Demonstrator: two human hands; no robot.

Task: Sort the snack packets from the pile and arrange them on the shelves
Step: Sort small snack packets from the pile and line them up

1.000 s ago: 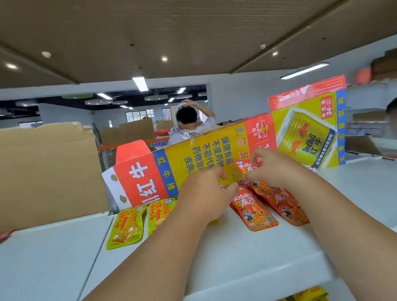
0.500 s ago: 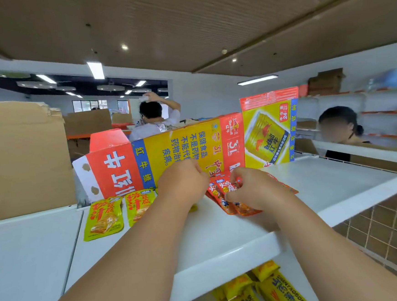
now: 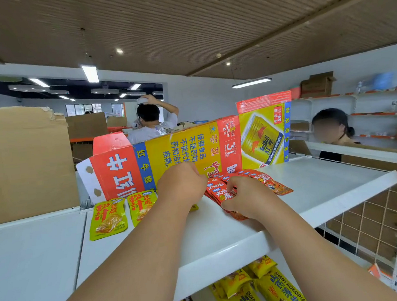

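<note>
On the white top shelf (image 3: pixel 319 188) lies a fanned row of red snack packets (image 3: pixel 270 182). My right hand (image 3: pixel 241 199) rests on the near end of that row, its fingers curled over a red packet. My left hand (image 3: pixel 181 187) sits just left of it with fingers curled, knuckles toward me; what it holds is hidden. Two yellow-green snack packets (image 3: pixel 107 218) lie flat to the left of my left hand.
A flattened Red Bull carton (image 3: pixel 192 148) stands along the shelf's back edge, with brown cardboard (image 3: pixel 25 164) to its left. Yellow packets (image 3: pixel 265 290) fill the shelf below. Two people stand behind the shelving. A wire mesh panel (image 3: pixel 369 222) is at the right.
Both hands came down from in front of the carton to the shelf surface. The red packets they held up now lie in a fanned row. The view shifted right.
</note>
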